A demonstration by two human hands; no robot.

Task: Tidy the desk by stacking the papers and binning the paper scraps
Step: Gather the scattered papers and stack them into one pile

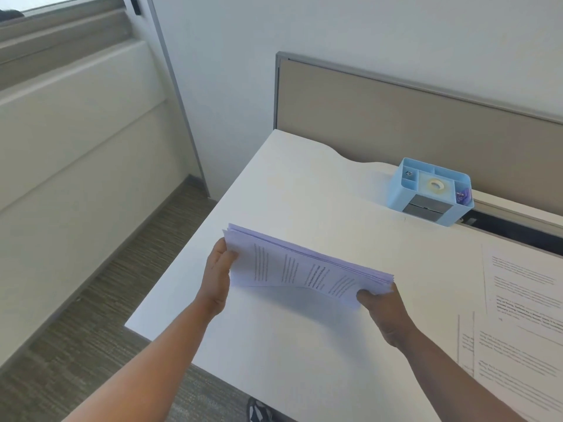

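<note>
head view: i see both hands holding one stack of papers (307,266) above the white desk (304,190), the sheets printed with columns of text and sagging a little in the middle. my left hand (217,269) grasps the stack's left end, thumb on the top sheet and the other fingers hidden under the paper. my right hand (384,309) grasps the right end, thumb pinched onto the near corner, its other fingers hidden beneath. the stack is tilted, its left end farther from me and its right end nearer, and it casts a soft shadow on the desk just below. more loose sheets (518,315) lie flat on the desk to the right, overlapping one another and reaching the frame edge. a light blue desk organiser (429,193) stands at the back of the desk by the beige partition (426,117), with a roll of tape (434,184) in its middle compartment and small clips in the side ones. a shoe (259,411) shows on the carpet below the desk's near edge.
</note>
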